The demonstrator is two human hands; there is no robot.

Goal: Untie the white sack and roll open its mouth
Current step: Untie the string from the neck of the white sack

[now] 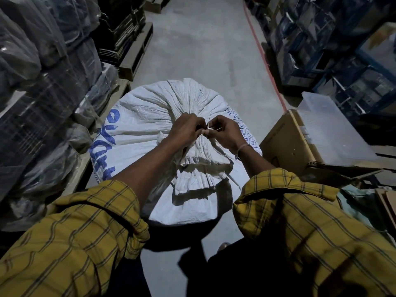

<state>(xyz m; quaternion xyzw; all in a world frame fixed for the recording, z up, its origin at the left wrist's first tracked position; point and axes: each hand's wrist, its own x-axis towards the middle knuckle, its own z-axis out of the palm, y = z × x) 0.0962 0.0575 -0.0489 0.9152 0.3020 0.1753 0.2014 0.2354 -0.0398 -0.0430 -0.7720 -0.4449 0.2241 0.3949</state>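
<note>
Knot not yet undone.
Your left hand [186,129] clamps the white sack's [150,116] gathered neck on the floor, steadying it; your right hand [224,131] apparently pinches the tie string [211,130].

Dim aisle with grey concrete floor [205,39]; wrapped pallets [42,82] left; blue racks [342,50] right.

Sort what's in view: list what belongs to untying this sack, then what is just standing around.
Part of the job:
- white sack, mouth still gathered shut
- tie string at the knot
- left hand and right hand, both pinching at the knot

Just standing around:
- cardboard box
- clear plastic bin on the box
- wrapped stacks
- wooden pallet
</note>
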